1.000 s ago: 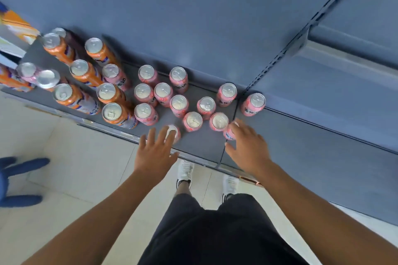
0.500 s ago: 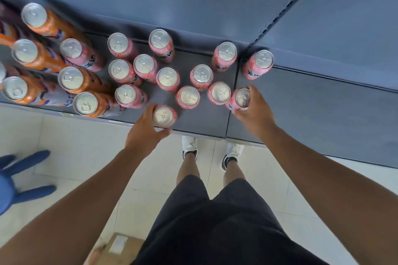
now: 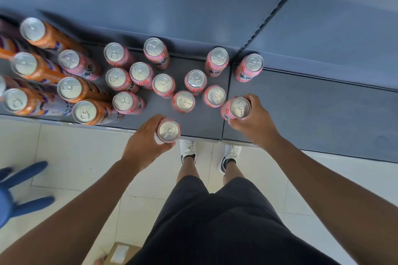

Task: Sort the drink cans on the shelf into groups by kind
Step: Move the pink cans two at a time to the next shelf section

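Several pink cans (image 3: 163,85) stand upright in a loose cluster on the grey shelf (image 3: 204,122). Several orange cans (image 3: 71,89) crowd the shelf's left end, with one pink can (image 3: 71,60) among them. My left hand (image 3: 143,142) grips a pink can (image 3: 168,131) at the shelf's front edge. My right hand (image 3: 256,121) grips another pink can (image 3: 238,108) by the seam between the two shelf boards. One pink can (image 3: 251,66) stands alone on the right-hand board.
The right shelf board (image 3: 312,112) is bare beyond the lone pink can. A slotted upright (image 3: 273,13) runs up the back panel. Below are a tiled floor, my feet (image 3: 188,150), a blue object (image 3: 19,191) at left and a cardboard box (image 3: 119,253).
Both hands have closed round pink cans: the left hand first lay over its can, now holds it from the side. The view has tilted and drawn closer to the shelf.
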Action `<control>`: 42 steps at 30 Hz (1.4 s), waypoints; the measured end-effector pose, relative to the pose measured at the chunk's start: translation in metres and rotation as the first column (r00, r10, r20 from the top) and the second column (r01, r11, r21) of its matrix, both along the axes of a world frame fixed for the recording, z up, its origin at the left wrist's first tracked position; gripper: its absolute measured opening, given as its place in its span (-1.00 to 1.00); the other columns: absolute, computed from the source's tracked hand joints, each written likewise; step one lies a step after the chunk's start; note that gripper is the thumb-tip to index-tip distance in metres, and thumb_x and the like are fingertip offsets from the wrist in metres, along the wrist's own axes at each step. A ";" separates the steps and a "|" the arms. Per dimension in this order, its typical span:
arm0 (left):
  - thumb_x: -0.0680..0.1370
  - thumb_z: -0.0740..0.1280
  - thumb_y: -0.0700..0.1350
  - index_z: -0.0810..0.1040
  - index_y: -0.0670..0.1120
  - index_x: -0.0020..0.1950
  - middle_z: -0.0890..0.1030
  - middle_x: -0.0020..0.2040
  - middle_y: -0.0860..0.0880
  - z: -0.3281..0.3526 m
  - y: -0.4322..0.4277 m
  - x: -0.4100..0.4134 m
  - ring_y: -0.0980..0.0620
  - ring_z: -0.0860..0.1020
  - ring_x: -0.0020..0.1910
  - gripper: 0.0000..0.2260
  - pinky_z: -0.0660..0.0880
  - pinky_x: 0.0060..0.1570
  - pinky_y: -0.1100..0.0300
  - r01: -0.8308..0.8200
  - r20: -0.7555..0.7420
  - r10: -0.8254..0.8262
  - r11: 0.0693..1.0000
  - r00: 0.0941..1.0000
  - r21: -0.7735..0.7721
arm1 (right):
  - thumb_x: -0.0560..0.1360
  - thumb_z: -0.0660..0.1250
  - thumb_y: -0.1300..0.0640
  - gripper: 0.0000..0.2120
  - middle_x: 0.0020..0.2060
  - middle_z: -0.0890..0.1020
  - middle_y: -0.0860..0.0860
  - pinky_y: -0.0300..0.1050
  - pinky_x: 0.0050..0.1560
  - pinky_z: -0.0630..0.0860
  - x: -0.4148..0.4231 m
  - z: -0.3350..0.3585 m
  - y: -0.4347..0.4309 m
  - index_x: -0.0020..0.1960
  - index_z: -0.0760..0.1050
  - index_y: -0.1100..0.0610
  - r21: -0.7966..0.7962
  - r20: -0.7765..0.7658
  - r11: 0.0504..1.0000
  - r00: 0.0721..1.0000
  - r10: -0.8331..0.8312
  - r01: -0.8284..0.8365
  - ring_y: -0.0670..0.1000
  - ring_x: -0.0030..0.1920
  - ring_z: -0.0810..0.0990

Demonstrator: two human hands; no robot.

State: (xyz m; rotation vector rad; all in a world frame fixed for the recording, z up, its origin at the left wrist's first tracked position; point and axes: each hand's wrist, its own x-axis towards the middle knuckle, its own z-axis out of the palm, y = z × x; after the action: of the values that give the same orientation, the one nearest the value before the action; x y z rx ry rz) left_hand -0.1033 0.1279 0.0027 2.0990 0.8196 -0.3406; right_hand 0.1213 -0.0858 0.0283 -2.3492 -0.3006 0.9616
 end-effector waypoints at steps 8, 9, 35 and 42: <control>0.34 0.60 0.10 0.42 0.14 0.30 0.52 0.21 0.21 0.053 0.002 0.012 0.18 0.48 0.17 -0.40 0.44 0.16 0.25 0.220 0.185 -0.221 0.975 0.958 0.027 | 0.33 0.56 -0.07 -0.35 0.04 0.57 -0.17 -0.13 -0.05 0.51 -0.010 0.063 -0.011 0.30 0.31 -0.14 -0.095 0.135 0.946 0.937 0.321 -0.310 -0.04 -0.01 0.56; 0.34 0.59 0.11 0.42 0.13 0.32 0.52 0.23 0.21 0.059 0.003 0.018 0.19 0.48 0.19 -0.39 0.45 0.18 0.21 0.262 0.206 -0.266 0.964 0.942 0.045 | 0.33 0.56 -0.08 -0.37 0.02 0.57 -0.18 -0.11 -0.06 0.52 -0.010 0.073 -0.011 0.28 0.31 -0.15 -0.101 0.152 0.936 0.925 0.349 -0.337 -0.03 -0.03 0.57; 0.18 0.51 0.05 0.52 0.06 0.18 0.70 0.00 0.11 0.190 -0.164 0.146 0.10 0.65 0.02 -0.43 0.58 0.00 0.13 0.218 0.385 0.100 0.683 0.918 -0.697 | 0.38 0.36 -0.21 -0.37 0.07 0.65 0.19 0.18 0.13 0.60 -0.014 0.192 -0.155 0.31 0.48 0.16 0.680 -0.423 0.325 0.713 -0.559 0.658 0.15 0.07 0.66; 0.12 0.59 -0.03 0.45 -0.04 0.27 0.70 -0.02 0.00 0.201 -0.288 0.149 0.03 0.67 -0.03 -0.26 0.60 -0.13 0.16 0.263 0.337 -0.009 0.642 0.942 -0.720 | 0.40 0.42 -0.16 -0.42 0.02 0.69 0.10 0.01 -0.09 0.63 -0.020 0.210 -0.264 0.29 0.47 0.15 0.676 -0.429 0.318 0.706 -0.563 0.665 0.08 0.01 0.70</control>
State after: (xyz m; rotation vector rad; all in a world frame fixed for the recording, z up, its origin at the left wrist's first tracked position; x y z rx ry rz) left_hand 0.0454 -0.1603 0.2040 1.3468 0.2342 -0.3506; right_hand 0.1009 -0.3496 0.2383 -1.3169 0.2150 0.3969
